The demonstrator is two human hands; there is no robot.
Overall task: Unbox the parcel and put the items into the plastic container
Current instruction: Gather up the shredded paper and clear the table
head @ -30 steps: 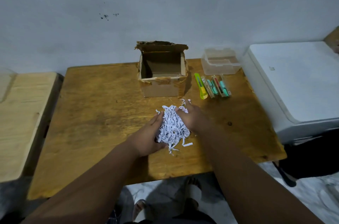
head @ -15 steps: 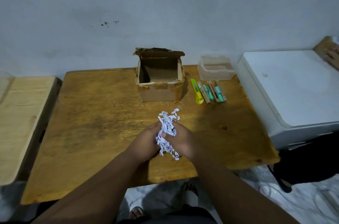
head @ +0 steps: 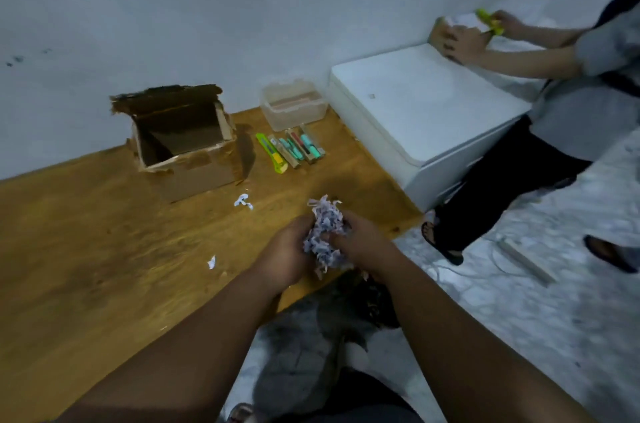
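A wad of shredded white paper (head: 325, 232) is squeezed between my left hand (head: 284, 254) and my right hand (head: 367, 244), at the table's front right corner. The torn cardboard parcel box (head: 194, 148) stands open and looks empty at the back of the wooden table (head: 86, 249). To its right lie a green and yellow utility knife (head: 272, 153) and several packs of teal and red pens (head: 299, 147). Behind them sits the clear plastic container (head: 294, 105), against the wall.
Two paper scraps (head: 243, 201) lie loose on the table. A white cabinet (head: 426, 107) stands right of the table. Another person (head: 554, 103) stands beyond it, working on a box with a green cutter. A dark bin (head: 370, 301) is below my hands on the floor.
My hands have carried the paper wad from the table's middle to its front right corner. The view has swung right and tilted, revealing another person. Two scraps dropped on the table.
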